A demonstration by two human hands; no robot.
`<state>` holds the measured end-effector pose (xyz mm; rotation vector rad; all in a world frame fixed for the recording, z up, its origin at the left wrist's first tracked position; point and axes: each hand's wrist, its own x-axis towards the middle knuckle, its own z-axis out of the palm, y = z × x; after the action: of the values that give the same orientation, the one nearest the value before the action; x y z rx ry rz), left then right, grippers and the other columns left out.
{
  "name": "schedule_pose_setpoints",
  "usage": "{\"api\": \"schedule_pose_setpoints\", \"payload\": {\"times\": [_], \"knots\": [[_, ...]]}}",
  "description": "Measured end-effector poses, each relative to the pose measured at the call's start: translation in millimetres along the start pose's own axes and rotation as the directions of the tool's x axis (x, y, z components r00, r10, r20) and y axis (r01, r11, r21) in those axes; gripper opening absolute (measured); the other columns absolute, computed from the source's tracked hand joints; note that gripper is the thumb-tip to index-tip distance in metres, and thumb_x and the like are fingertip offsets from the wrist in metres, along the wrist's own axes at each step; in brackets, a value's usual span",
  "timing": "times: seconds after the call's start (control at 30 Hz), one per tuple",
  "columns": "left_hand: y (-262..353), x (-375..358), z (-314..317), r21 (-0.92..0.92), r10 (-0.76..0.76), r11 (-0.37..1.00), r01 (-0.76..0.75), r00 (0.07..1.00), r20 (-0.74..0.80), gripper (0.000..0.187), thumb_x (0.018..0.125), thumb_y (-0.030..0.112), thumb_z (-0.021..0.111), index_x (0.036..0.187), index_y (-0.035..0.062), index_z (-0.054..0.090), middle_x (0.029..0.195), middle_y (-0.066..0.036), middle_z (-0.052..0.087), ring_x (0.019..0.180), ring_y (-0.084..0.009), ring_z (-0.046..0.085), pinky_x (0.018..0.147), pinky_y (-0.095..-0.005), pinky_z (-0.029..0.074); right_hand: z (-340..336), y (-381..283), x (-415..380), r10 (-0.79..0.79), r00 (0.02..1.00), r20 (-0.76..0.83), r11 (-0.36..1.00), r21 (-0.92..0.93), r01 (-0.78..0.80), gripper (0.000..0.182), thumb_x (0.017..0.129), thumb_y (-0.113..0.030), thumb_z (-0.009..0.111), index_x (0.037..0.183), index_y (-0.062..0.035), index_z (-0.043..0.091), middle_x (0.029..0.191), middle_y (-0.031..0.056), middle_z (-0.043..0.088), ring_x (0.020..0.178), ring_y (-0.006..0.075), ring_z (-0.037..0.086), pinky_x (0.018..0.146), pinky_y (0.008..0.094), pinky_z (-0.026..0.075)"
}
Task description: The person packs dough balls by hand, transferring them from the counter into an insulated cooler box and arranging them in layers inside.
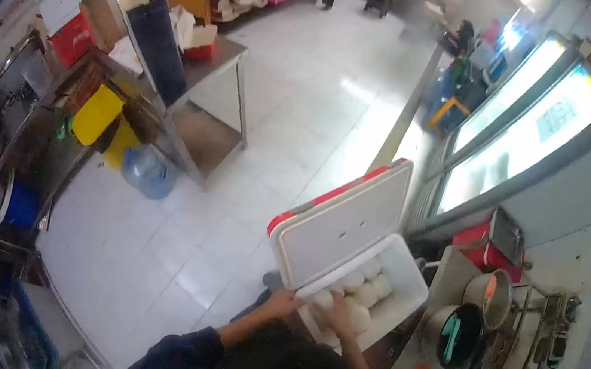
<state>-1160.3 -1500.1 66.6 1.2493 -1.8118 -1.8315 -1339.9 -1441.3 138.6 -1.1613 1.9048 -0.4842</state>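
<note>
In front of me a white cooler box (411, 276) stands with its red-edged white lid (339, 221) tilted up along its left side. Inside lie several round white balls that look like dough (366, 294). My left hand (281, 305) is at the box's near left corner, just below the lid, its fingers curled at the rim. My right hand (339, 316) reaches into the box, its fingers bent around a white dough ball (323, 299). The fingertips of both hands are blurred and partly hidden.
Right of the box, a counter (402, 366) carries a dark pot (457, 335) and a metal pot (497, 300). A red cooler (487, 245) and glass-door fridges (520, 148) stand behind. Across the tiled floor (226, 250) are a steel table (222, 61) and a water jug (148, 171).
</note>
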Motion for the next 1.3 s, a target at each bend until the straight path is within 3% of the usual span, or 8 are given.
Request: {"api": "schedule_pose_setpoints", "payload": {"times": [0.13,0.3,0.5,0.6,0.9,1.0,1.1,1.3], "knots": [[3,3,7,0.056,0.26,0.965,-0.255,0.958,-0.124,0.051,0.082,0.039,0.061,0.122,0.0075,0.054,0.104,-0.021,0.063,0.098,-0.031,0.061,0.083,-0.0391,0.047,-1,-1,12,-0.023,0.997,0.075,0.977,-0.212,0.039,0.08,0.072,-0.055,0.067,0.125,0.0003,0.045,0.122,0.0306,0.047,0.114,0.0449,0.044,0.094,0.0471,0.04],[8,4,0,0.146,0.216,0.967,-0.207,0.975,-0.045,0.051,0.083,0.039,0.056,0.124,0.0077,0.052,0.112,-0.022,0.059,0.105,-0.0397,0.055,0.09,-0.0434,0.044,11,23,26,0.052,0.989,0.139,0.987,-0.16,-0.029,0.086,0.072,-0.06,0.063,0.13,-0.0007,0.042,0.126,0.0315,0.045,0.118,0.0445,0.043,0.097,0.0466,0.037],[-11,16,-1,-0.03,0.112,0.993,-0.11,0.99,0.086,0.056,0.085,0.03,0.062,0.131,0.0034,0.044,0.124,-0.018,0.054,0.117,-0.0295,0.049,0.099,-0.0389,0.038,21,58,43,0.027,0.986,0.164,0.993,-0.114,-0.009,0.085,0.073,-0.06,0.062,0.131,-0.0016,0.04,0.124,0.031,0.046,0.109,0.047,0.05,0.095,0.0473,0.039],[-30,29,2,0.175,-0.025,0.985,0.004,0.992,0.122,0.056,0.084,0.03,0.062,0.129,0.0026,0.045,0.125,-0.017,0.053,0.118,-0.0284,0.049,0.099,-0.0377,0.037,11,18,24,0.03,0.999,0.037,0.976,-0.216,-0.021,0.086,0.071,-0.06,0.062,0.131,-0.003,0.039,0.119,0.0311,0.049,0.109,0.0466,0.05,0.092,0.049,0.041],[20,3,-6,0.085,0.343,0.938,-0.336,0.936,-0.084,0.046,0.083,0.033,0.059,0.118,0.0026,0.055,0.112,-0.022,0.059,0.109,-0.0353,0.054,0.093,-0.0412,0.041,64,71,38,-0.12,0.991,-0.065,0.929,-0.359,0.089,0.062,0.082,-0.045,0.056,0.128,-0.005,0.044,0.12,0.0275,0.048,0.109,0.0444,0.049,0.091,0.05,0.041],[5,6,-3,0.163,0.239,0.961,-0.222,0.966,-0.094,0.049,0.084,0.034,0.059,0.119,0.001,0.054,0.112,-0.023,0.058,0.109,-0.0357,0.053,0.093,-0.0411,0.041,61,47,26,-0.038,0.976,-0.216,0.958,-0.286,-0.027,0.062,0.084,-0.046,0.053,0.131,-0.0063,0.042,0.118,0.0264,0.052,0.108,0.044,0.05,0.09,0.0498,0.041],[-4,16,-10,0.083,0.139,0.986,-0.144,0.988,0.061,0.051,0.083,0.032,0.062,0.121,0.0001,0.052,0.115,-0.022,0.057,0.107,-0.0336,0.055,0.091,-0.039,0.043,8,-31,3,0.215,0.976,0.041,0.927,-0.323,-0.19,0.075,0.082,-0.053,0.053,0.138,-0.0077,0.03,0.13,0.0284,0.042,0.114,0.0442,0.047,0.097,0.0511,0.035],[18,3,-12,-0.142,-0.013,0.989,0.028,0.995,0.099,0.058,0.085,0.032,0.063,0.127,-0.0025,0.045,0.117,-0.018,0.056,0.102,-0.0277,0.058,0.085,-0.036,0.047,9,7,-2,-0.021,0.98,-0.195,0.999,-0.029,0.016,0.077,0.079,-0.051,0.061,0.135,-0.005,0.034,0.131,0.0289,0.04,0.119,0.042,0.041,0.1,0.0511,0.032]]}}
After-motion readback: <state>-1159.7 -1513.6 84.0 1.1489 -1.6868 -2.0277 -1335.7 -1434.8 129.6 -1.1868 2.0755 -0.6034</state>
